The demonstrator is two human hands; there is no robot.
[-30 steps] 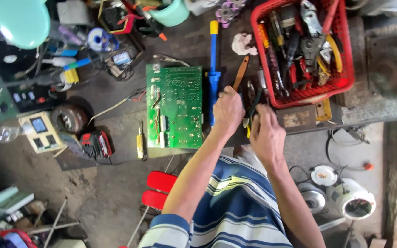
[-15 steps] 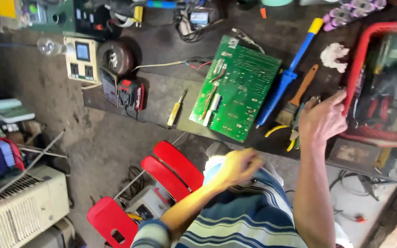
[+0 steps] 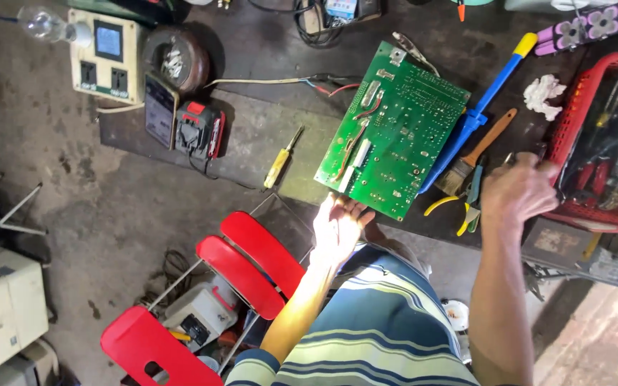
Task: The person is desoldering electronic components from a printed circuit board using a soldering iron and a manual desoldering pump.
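- On the dark bench, the green circuit board (image 3: 393, 132) lies flat and tilted, its near corner just beyond your left hand (image 3: 337, 227)
- Your left hand has come forward from your lap since half a second ago; fingers spread, gripping nothing, apparently touching the board's lower edge
- Your right hand (image 3: 516, 191) has dropped back from the red basket (image 3: 574, 114); blurred, so I cannot tell whether it grips anything
- Beside it lie yellow-handled pliers (image 3: 452, 209), a brush (image 3: 475, 154) and a blue tool (image 3: 482, 107)
- Judged: attention is shifting from basket to board
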